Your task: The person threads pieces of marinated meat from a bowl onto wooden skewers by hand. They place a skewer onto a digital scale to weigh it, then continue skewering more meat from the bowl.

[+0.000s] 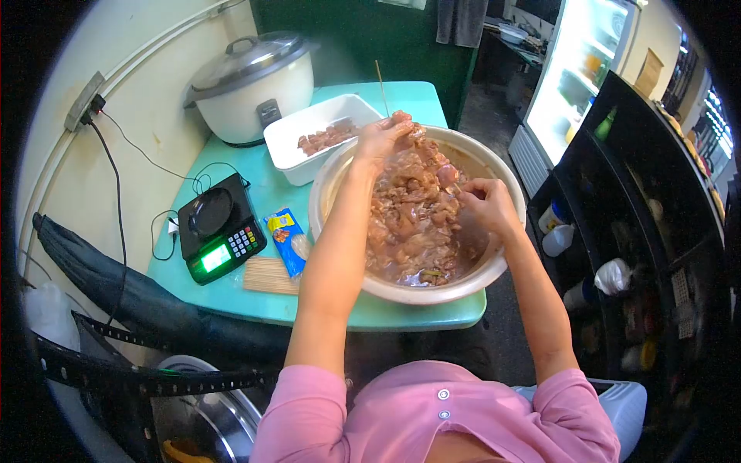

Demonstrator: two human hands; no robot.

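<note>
A large round tub (508, 231) heaped with wet, sliced raw meat (413, 220) stands at the table's front right. My left hand (378, 147) is closed over its far left side, gripping a thin wooden skewer (381, 86) that points up and away. Meat shows at the fingertips there. Over the right part of the heap, my right hand (492, 207) pinches a piece of meat, partly hidden by the fingers. Behind the tub's left side sits a white rectangular tray (289, 158) with some meat (328, 137) in it.
Left on the turquoise table (421, 92) are a rice cooker (258, 89), a black digital scale (220, 228), a blue packet (287, 241) and a bundle of wooden skewers (270, 276). Cords run to the wall. A black shelf (617, 185) stands at right.
</note>
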